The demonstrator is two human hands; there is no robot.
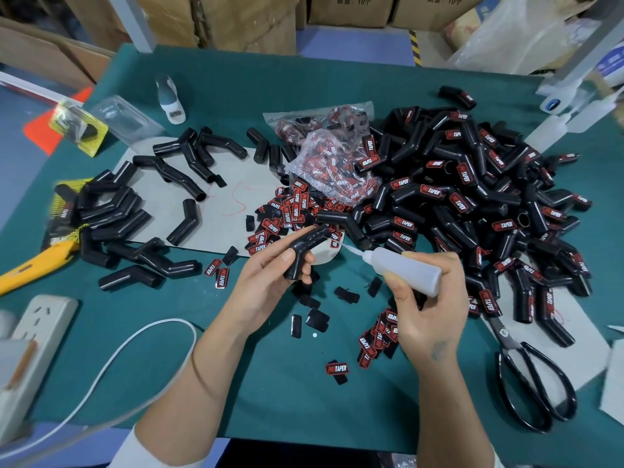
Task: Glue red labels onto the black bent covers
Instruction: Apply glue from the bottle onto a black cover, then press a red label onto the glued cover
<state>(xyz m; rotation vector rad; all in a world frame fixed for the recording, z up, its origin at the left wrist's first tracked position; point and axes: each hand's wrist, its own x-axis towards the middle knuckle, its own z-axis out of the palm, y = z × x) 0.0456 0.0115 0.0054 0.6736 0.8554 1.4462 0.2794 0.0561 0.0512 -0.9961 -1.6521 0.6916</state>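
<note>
Take the bag of labels at mid-table as the landmark. The heap of labelled covers lies right of it, the unlabelled covers left on a cardboard sheet. Loose labels lie just before it; scissors lie nearer, rightward.

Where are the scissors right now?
In the head view, the scissors lie on the green table at lower right, beside the right hand and below the labelled covers pile.

Open green mat near edge, between forearms: only one stray label there. Right side blocked by labelled cover heap and scissors; left by bare covers, yellow knife, white cable.
</note>
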